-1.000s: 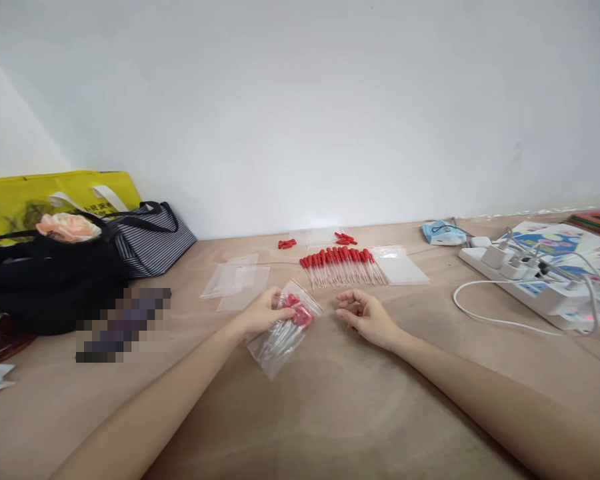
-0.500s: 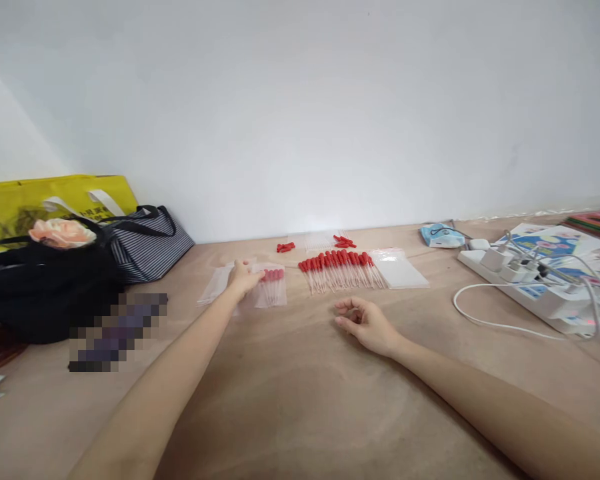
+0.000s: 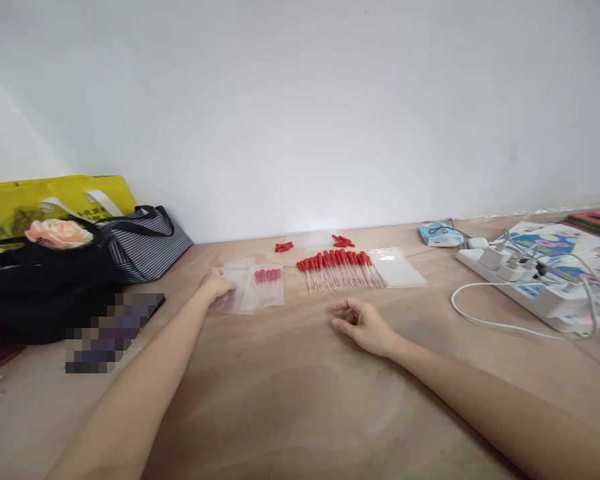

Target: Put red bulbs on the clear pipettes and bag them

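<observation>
Left grip (image 3: 216, 285) leftward, off the filled bag (image 3: 269, 285)

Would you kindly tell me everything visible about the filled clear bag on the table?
The filled clear bag looks like thin plastic. Inside, red tops line up toward its far end, with pale stems pointing toward the near end. It lies on the table, left of the fanned red-topped droppers; its left edge meets or overlaps other clear bags. The left hand, at those bags, does not touch it. Whether it is sealed cannot be made out.
</observation>
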A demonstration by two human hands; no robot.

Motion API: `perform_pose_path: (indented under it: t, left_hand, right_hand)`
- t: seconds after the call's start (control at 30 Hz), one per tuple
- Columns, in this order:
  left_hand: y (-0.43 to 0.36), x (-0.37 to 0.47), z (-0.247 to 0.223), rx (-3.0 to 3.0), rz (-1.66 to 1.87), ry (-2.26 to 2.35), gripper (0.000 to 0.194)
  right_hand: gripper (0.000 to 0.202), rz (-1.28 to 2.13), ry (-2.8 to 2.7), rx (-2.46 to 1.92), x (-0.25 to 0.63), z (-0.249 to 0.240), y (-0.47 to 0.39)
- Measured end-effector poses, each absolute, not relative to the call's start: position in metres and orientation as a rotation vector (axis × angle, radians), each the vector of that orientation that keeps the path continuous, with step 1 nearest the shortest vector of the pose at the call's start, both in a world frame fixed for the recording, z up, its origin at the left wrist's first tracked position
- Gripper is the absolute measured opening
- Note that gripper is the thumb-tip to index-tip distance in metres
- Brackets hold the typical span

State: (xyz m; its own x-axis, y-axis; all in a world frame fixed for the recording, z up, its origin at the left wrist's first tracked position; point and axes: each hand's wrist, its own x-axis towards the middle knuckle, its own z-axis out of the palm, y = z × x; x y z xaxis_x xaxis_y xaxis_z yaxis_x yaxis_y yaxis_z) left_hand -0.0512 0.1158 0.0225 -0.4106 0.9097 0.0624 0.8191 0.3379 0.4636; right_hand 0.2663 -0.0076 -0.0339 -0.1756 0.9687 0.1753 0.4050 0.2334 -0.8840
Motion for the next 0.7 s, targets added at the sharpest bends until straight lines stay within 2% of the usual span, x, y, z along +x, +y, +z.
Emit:
perform_pose_path:
  t: [0.17,0.27,0.33,0.43,0.57,0.7]
  left_hand:
    - [0.097,-0.056,0.061,1.688,0.889,2.392,0.037]
    - [0.077,-0.052,0.084,1.812,0.965,2.119,0.039]
    - [0.064,-0.042,0.086,1.878,0.894,1.878,0.039]
    - [0.05,-0.014,0.066,1.889,0.656,1.368,0.041]
    - [0.044,0.031,0.025,2.077,0.372,1.1,0.029]
    - [0.036,0.057,0.011,2.516,0.489,1.099,0.024]
  right_hand:
    - [0.026,0.917,-1.731,-1.285,0.267,-0.034,-0.007]
    - [0.025,0.904,-1.737,-1.283,0.267,-0.035,-0.006]
    - [0.025,0.899,-1.734,-1.276,0.267,-0.036,-0.005]
    - [0.024,0.894,-1.737,-1.256,0.267,-0.037,-0.004]
    - [0.023,0.907,-1.718,-1.268,0.268,-0.036,-0.004]
    - [0.02,0.999,-1.656,-1.328,0.274,-0.033,-0.004]
